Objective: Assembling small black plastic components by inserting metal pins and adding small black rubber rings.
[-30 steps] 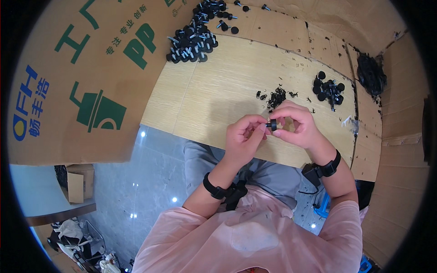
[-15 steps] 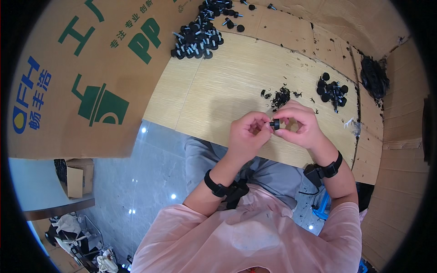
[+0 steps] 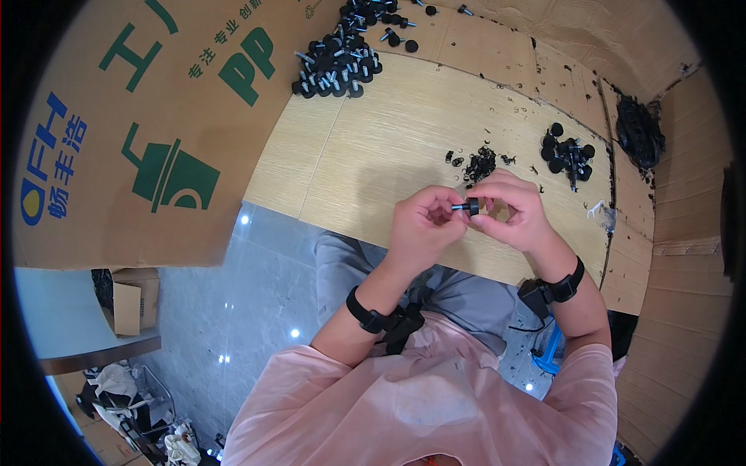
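Just beyond the table's near edge, a knob screw point(image 3: 473, 206) with a round black head lies sideways between my two hands. My right hand point(image 3: 514, 208) pinches the head between thumb and fingers. From the other side my left hand point(image 3: 426, 224) closes its fingertips round the shank, whose bluish metal end now shows between them. A black part sits on the shank next to the head; its exact shape is too small to tell. Right beyond my hands lies a small heap of black rings and curled bits point(image 3: 480, 163).
Beyond my right hand is a cluster of knob screws point(image 3: 571, 159); a bigger pile point(image 3: 334, 74) fills the far left. A large printed cardboard box point(image 3: 155, 101) stands left of the table point(image 3: 311, 147). Cardboard walls point(image 3: 684, 194) line the right, with a black bundle point(image 3: 639, 132) beside them.
My left fingers have shifted slightly on the shank, so more of its metal end shows. My right hand keeps its hold on the head, with almost no movement.
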Motion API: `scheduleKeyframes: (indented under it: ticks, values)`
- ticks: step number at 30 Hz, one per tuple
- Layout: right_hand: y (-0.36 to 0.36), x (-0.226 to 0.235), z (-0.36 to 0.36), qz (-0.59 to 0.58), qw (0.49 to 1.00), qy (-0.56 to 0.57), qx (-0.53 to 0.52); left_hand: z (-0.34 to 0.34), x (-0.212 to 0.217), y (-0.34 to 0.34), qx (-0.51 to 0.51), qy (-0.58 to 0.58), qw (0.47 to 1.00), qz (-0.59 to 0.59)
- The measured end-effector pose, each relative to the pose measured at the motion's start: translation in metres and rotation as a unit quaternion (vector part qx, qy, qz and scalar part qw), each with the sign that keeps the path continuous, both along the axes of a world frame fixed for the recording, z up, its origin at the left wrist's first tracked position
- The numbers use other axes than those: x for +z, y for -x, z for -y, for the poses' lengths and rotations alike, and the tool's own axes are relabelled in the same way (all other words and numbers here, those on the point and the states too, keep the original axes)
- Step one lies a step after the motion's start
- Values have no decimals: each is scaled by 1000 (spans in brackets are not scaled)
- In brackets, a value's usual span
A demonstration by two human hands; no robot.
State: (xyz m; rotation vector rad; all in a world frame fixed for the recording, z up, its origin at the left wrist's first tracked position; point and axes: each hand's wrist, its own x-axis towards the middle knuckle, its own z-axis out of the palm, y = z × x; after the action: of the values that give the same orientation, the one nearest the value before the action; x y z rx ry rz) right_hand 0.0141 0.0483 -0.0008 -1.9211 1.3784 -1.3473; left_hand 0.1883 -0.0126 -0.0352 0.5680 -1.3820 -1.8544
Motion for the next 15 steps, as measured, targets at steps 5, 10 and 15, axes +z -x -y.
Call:
scheduleKeyframes:
  ticks: [5,10,15]
  values:
    - [-2,-2,-1,24,1000,-12,-9,-2,-2,-1,4,23,1000,14]
    - [-1,-4,-4,57,997,-48,8,-3,-2,-1,6,56,998,25]
    - [3,-9,-5,157,983,-91,39,-7,2,-1,15,116,993,23]
